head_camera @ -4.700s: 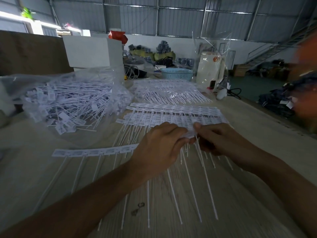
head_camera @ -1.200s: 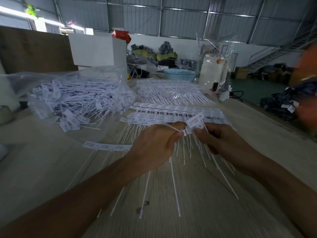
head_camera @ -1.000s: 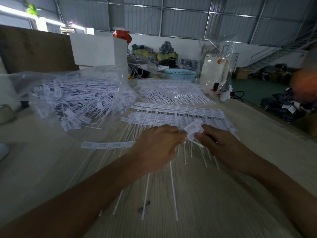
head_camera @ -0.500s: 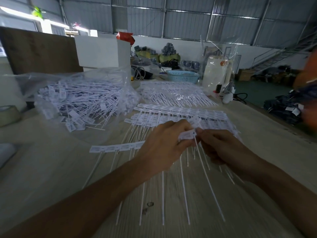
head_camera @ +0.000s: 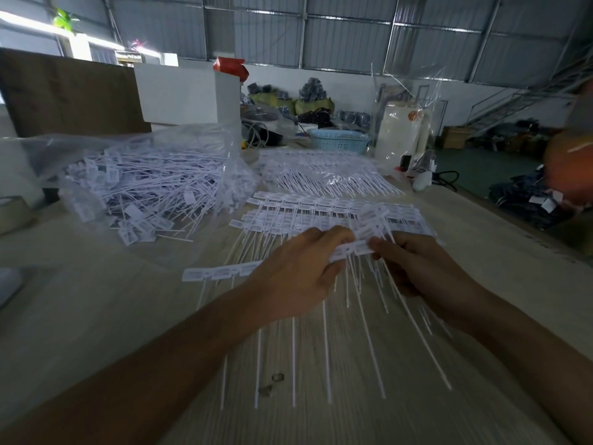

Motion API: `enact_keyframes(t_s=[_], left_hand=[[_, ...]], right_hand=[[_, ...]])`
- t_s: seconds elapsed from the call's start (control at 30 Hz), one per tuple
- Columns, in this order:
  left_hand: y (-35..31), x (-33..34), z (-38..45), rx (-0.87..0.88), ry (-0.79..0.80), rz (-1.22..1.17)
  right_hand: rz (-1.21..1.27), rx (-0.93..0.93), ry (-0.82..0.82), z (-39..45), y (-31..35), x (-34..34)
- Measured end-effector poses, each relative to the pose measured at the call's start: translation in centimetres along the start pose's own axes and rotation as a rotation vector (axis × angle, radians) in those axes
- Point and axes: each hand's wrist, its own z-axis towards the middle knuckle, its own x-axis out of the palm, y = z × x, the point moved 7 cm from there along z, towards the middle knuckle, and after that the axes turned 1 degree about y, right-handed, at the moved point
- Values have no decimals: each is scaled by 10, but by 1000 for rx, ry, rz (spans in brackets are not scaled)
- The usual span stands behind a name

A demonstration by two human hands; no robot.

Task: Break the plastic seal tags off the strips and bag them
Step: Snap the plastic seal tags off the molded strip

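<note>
We pinched one strip of tags (head_camera: 353, 248) w/ both hands, left (head_camera: 298, 277) & right (head_camera: 414, 268), above the desk (head_camera: 96, 316).

No legible text; print on seal tags (head_camera: 354, 248) too blurred to read.

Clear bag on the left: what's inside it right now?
The clear bag holds a loose heap of single white seal tags, lying crosswise, some spilling out at its open mouth onto the table. Whatever lies under the heap is hidden.
</note>
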Motion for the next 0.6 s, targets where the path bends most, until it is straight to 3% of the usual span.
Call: enact_keyframes(t_s=[0.17, 0.37, 0.6], left_hand=[[2, -5, -3, 41, -28, 58], [-2, -4, 0, 41, -3, -183], [9, -5, 5, -69, -19, -376]], right_hand=[[-258, -160, 15, -3, 11, 3], [-467, -320, 1, -5, 21, 5], [-460, -458, -1, -13, 29, 10]])
